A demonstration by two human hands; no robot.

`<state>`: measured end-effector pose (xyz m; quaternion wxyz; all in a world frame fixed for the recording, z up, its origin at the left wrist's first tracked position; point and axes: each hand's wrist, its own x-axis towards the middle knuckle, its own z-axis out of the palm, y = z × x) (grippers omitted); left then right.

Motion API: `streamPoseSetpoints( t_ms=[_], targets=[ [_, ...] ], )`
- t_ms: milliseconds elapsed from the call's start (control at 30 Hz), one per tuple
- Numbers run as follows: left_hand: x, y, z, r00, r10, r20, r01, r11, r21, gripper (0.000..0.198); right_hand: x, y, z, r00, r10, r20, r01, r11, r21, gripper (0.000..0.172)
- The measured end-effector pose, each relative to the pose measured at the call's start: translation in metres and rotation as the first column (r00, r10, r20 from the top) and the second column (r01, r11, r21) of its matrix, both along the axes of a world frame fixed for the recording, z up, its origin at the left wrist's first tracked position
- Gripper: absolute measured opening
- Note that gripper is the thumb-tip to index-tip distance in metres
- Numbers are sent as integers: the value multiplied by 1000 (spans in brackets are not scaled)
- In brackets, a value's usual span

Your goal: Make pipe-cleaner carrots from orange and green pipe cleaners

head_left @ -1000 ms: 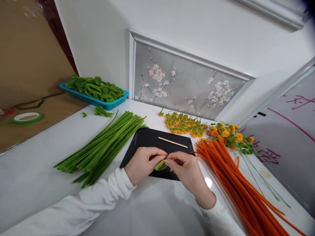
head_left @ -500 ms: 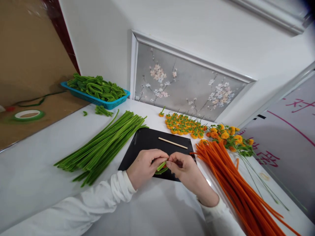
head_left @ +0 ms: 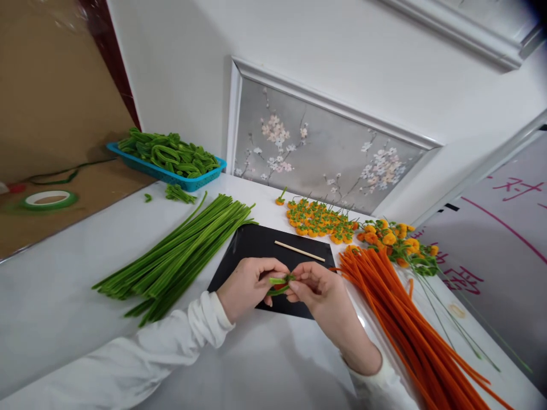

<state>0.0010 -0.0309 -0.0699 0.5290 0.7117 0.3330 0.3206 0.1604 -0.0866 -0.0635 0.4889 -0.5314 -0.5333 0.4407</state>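
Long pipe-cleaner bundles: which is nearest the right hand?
The orange bundle: it lies just to the right of the right hand, while the green bundle lies left of the left hand.

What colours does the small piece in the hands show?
The small piece shows green and orange-red, best in the head view.

white wall point(head_left: 171, 68) | framed blossom panel point(head_left: 320, 142) | glossy white table point(head_left: 51, 296) | pink-lettered board point(head_left: 508, 239)
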Motion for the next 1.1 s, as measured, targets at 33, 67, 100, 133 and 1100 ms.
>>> streamPoseSetpoints(
  t_ms=[33,67,100,133,1100],
  targets=[
    [0,1,0,1000,1,8,-1,1000,-15,24,1,0,0,999,14,39,-15,1000,21,19],
    [-1,2,0,1000,2,14,-1,999,-34,24,3,0,-1,995,15,102,-21,998,52,16],
    [-1,2,1,1000,2,21,-1,998,-57,24,4,0,-2,983,-2,181,-15,996,93,13],
    [-1,3,2,1000,3,29,0,996,-84,23,6,0,-2,964,-33,263,-4,990,141,11],
    [-3,8,12,992,-63,111,95,948,-305,26,15,0,10,508,-305,805,-524,632,570,24]
  ],
)
